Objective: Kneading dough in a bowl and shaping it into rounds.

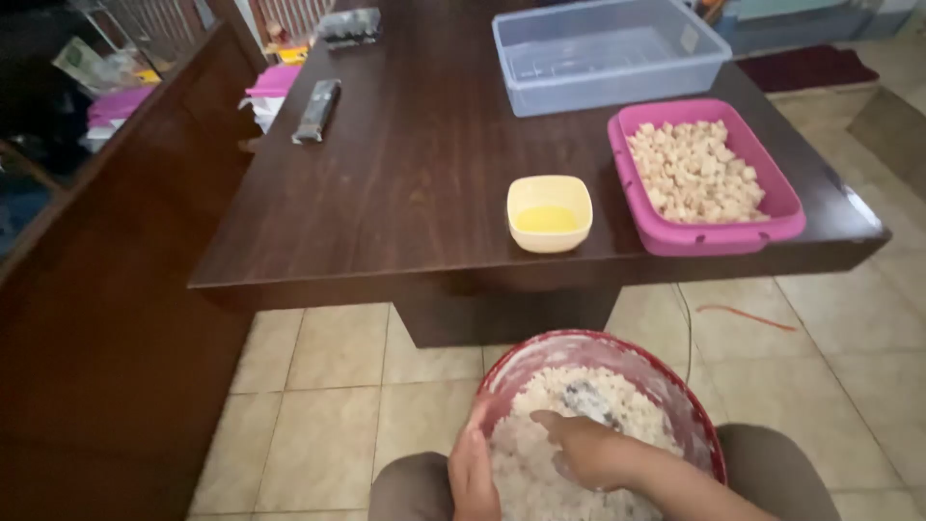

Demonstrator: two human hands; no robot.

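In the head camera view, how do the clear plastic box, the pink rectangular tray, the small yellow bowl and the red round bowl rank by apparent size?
1. Clear plastic box and red round bowl: alike; the bowl is nearer the camera and partly cut off, so unsure.
2. Pink rectangular tray.
3. Small yellow bowl.

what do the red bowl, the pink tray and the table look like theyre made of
Red bowl: looks like plastic, with a thin rim and a wall dusted white.
Pink tray: likely plastic, an even matte colour with rounded moulded corners.
Table: dark wood or wood-look laminate, streaky grain and a soft sheen; which one is unclear.
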